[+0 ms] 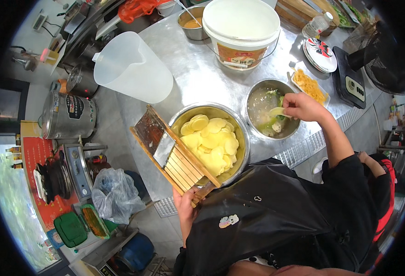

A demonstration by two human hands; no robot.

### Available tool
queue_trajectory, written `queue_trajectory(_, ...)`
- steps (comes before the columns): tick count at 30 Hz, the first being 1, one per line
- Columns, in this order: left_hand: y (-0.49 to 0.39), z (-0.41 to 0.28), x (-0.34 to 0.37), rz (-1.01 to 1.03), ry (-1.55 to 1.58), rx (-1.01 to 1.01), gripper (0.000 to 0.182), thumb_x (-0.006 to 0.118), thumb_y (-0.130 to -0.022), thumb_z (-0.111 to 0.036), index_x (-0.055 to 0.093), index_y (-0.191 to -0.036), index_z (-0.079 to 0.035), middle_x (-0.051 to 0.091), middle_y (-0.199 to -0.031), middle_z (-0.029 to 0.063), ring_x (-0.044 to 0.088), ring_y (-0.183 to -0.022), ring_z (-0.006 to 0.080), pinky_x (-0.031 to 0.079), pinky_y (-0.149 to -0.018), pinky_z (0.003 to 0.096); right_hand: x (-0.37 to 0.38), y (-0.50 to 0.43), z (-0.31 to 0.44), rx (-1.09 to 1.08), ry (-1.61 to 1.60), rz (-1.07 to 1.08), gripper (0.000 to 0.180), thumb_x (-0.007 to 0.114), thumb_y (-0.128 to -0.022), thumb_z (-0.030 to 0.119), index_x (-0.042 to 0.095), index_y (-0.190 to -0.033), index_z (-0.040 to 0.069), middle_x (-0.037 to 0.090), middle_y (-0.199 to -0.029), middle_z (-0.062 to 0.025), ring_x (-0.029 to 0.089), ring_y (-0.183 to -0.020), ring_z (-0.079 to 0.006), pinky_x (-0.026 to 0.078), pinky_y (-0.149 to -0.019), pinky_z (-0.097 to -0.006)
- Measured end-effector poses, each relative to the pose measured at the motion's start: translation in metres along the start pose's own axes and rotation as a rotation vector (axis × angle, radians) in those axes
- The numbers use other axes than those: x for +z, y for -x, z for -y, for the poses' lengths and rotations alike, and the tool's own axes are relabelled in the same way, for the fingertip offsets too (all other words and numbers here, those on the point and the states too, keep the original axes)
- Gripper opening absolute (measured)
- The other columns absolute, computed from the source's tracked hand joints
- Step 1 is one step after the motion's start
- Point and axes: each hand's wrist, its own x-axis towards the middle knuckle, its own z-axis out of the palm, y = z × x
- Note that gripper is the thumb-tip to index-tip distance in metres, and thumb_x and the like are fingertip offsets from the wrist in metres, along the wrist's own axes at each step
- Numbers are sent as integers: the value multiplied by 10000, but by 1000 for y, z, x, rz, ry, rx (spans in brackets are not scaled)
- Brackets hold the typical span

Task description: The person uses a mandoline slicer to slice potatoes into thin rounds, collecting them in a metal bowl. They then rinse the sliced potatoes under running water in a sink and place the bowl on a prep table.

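Note:
My left hand point(187, 201) grips the lower end of a wooden slicer point(185, 169) with a metal plate, tilted against the left rim of a steel bowl point(246, 138). Thin pale-yellow slices, apparently potato point(214, 141), are heaped in that bowl. To the right, my right hand point(297, 107) pinches a pale green vegetable piece point(277, 111) over a smaller steel bowl point(249, 119). Cloudy liquid with green leaves and pale bits fills the smaller bowl.
Behind the bowls stand a white lidded bucket point(241, 34), a translucent plastic jug point(133, 69) and a steel pot point(193, 32). A tray of orange shreds point(309, 86), stacked plates point(319, 55) and a black scale point(350, 79) are at the right. Another person point(378, 169) stands beyond my right arm.

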Motion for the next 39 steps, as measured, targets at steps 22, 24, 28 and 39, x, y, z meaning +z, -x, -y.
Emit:
queue_trajectory(22, -2, 3, -4, -25, -22, -4, 341, 443, -741, 32, 383, -1076, 13, 561, -791, 137, 567, -564, 203, 502, -473, 304, 53, -45, -11, 94, 658, -6, 835, 689, -658, 261, 287, -1357, 45, 366, -1312, -270, 412, -1172, -399, 350, -997, -368)
queue_trajectory(24, -4, 4, -5, -31, -47, 57, 339, 443, -743, 29, 381, -1077, 15, 562, -792, 133, 566, -567, 200, 502, -481, 301, 59, -52, -15, 138, 618, 50, 819, 685, -654, 236, 302, -1351, 42, 356, -1331, -254, 400, -1193, -366, 352, -994, -372)
queue_trajectory(28, -3, 2, -6, -10, -44, 1, 330, 442, -746, 27, 400, -1073, 11, 563, -806, 116, 571, -618, 182, 506, -507, 291, 61, -59, -22, -30, 425, 145, 737, 695, -631, 214, 406, -1295, 75, 442, -1271, -214, 460, -1145, -331, 365, -975, -394)
queue_trajectory(39, -2, -4, -3, 37, -83, 10, 336, 416, -759, 22, 383, -1093, 7, 556, -782, 126, 552, -580, 183, 504, -512, 291, 34, -39, 2, 212, -130, 385, 413, 617, -749, 52, 541, -1144, 147, 566, -1033, -40, 555, -843, -145, 506, -653, -302)
